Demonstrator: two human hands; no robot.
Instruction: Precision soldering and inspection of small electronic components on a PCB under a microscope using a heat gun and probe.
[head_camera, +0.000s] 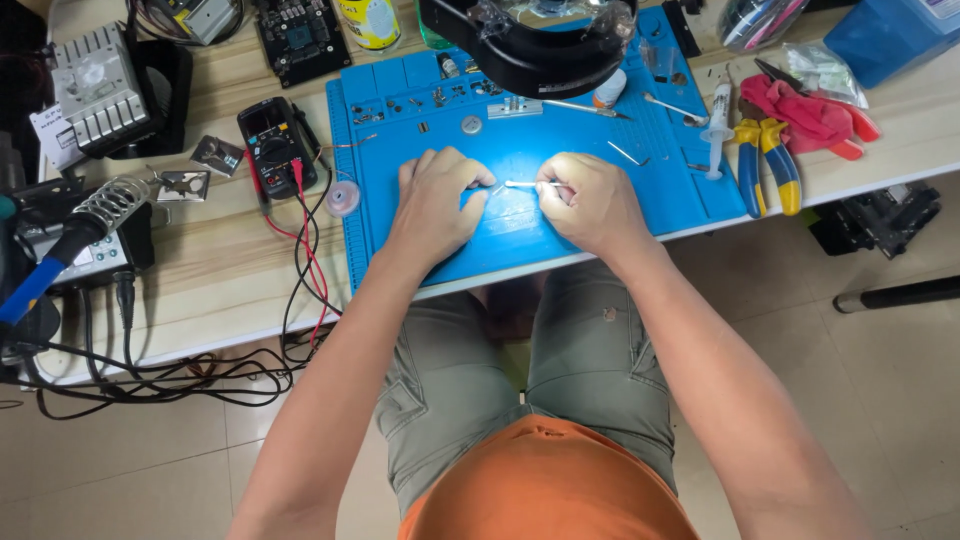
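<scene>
From above, the person sat at a pale wooden worktop (200, 290) with both hands resting on a blue work mat (520, 215). The right hand (590, 205) was curled nearly closed, its fingers pinched on one end of a thin white swab (522, 184), which lay almost level just above the mat and pointed across at the left hand (437, 200). The left hand sat knuckles-up with its fingers bent down and pressed together near the swab's tip; whether they pinned some small part underneath I could not tell, since the fingers hid it.

The swab looked very light, its stick thin enough to flex or snap under pressure and its tip soft. Holding it near the end away from the tip, as the right hand did, seemed the sensible place, with only a gentle pinch needed.

Around them, a black multimeter (275, 145) with red and black leads lay just off the mat's left edge, pliers with blue and yellow handles (765, 165) lay to the right beside a crumpled red cloth (805, 115), and a black magnifier (530, 40) stood over the mat's far side.
</scene>
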